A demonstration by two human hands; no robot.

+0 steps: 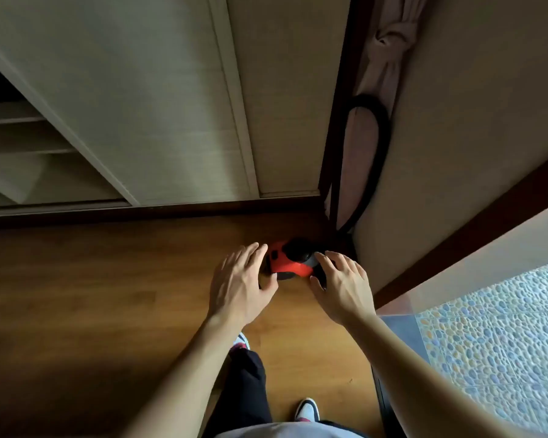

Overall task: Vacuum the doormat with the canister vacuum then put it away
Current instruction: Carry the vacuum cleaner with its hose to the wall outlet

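1. The red-and-black canister vacuum [290, 262] sits on the wooden floor [108, 295] in the corner where the wardrobe base meets the wall, partly hidden behind the two hands.
2. The left hand [239, 287] reaches down at the canister's left side, fingers spread and loosely curved, the thumb near the lower edge of the red shell; whether the fingertips touch the body cannot be told.
3. The right hand [342, 287] is at the canister's right side, fingers also spread apart, the index and middle fingertips over the grey-black end of the machine. It grips nothing that can be seen.
4. The black hose [382, 147] rises from the canister, loops up in a tall arch against the wall, and comes back down along the dark door frame [336, 121].
5. A pale pink curtain [389, 45], knotted near the top, hangs in the gap between the frame and the wall, with the hose loop lying over it.
6. The light wood-grain sliding wardrobe door [159, 105] fills the upper left; beside it, open shelves [16, 134] show in the shadow.
7. At lower right a pebble-patterned floor [500, 339] lies beyond a threshold.
8. The person's white shoe [307, 409] and dark trouser leg [250, 390] appear at the bottom, standing on the wood.
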